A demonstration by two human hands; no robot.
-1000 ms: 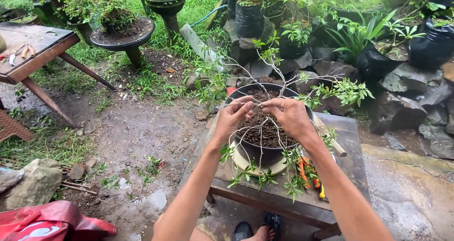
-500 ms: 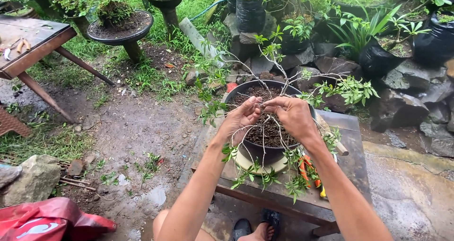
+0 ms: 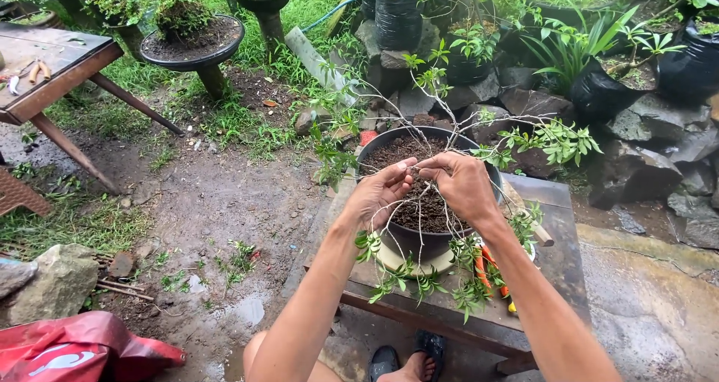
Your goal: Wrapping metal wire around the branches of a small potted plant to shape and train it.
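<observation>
A black pot (image 3: 389, 146) full of dark soil stands on a small wooden table (image 3: 558, 258). A thin, sparse plant with long bare branches (image 3: 449, 131) and green leaf tips grows out of it. Both my hands meet above the soil. My left hand (image 3: 382, 195) pinches a thin branch between thumb and fingers. My right hand (image 3: 464, 183) grips a branch right beside it, fingertips nearly touching the left hand. Low leafy twigs (image 3: 408, 273) hang over the table's front edge.
Orange-handled tools (image 3: 490, 270) lie on the table right of the pot. A wooden bench (image 3: 52, 64) stands far left, a soil-filled pedestal pot (image 3: 191, 41) behind it. Rocks and black potted plants (image 3: 397, 15) line the back. A red bag (image 3: 75, 348) lies lower left on wet ground.
My hands have drawn closer together above the soil, fingertips now almost meeting on the branches. The view has shifted slightly.
</observation>
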